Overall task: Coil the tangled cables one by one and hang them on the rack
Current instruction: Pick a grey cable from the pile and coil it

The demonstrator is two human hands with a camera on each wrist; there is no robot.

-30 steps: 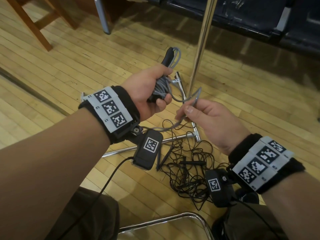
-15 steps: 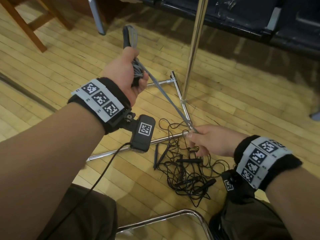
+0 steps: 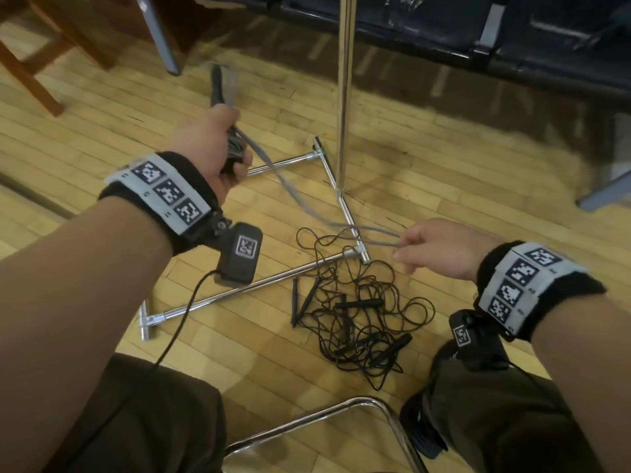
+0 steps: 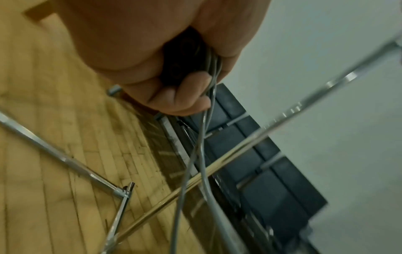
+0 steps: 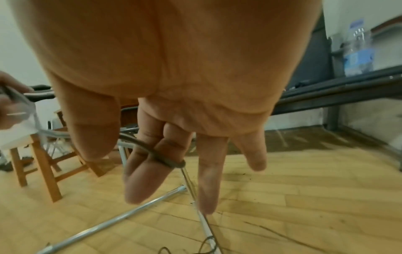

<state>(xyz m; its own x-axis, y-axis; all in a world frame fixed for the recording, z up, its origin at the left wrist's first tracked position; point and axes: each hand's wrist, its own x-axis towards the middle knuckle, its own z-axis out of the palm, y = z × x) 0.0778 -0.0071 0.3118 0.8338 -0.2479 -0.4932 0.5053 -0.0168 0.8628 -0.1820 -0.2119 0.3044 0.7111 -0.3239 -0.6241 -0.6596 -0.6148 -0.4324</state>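
The wooden floor (image 3: pixel 444 186) fills most of the head view, with a row of dark seats (image 3: pixel 512 39) along its far edge and a wooden stool (image 3: pixel 41 70) at the far left. On the floor stands the rack (image 3: pixel 343 97), a shiny upright pole rising from a base of thin metal bars. Just in front of that base lies a tangle of black cables (image 3: pixel 362 319), loose and uncoiled, with several black plug ends sticking out.

The grey cable (image 3: pixel 290 189) is off the floor, held between the two hands. Its free length runs from upper left down to lower right, sagging a little as it crosses in front of the rack base. The left hand (image 3: pixel 208 148) has its fingers curled tight round a bundle of grey loops together with a dark handle-like end, which points up and away out of the top of the fist; in the left wrist view the strands leave the fist beside the fingertips. The right hand (image 3: pixel 440 247) has its fingers only loosely bent; in the right wrist view the cable lies across the index and middle fingers (image 5: pixel 152 165), the thumb apart from it.
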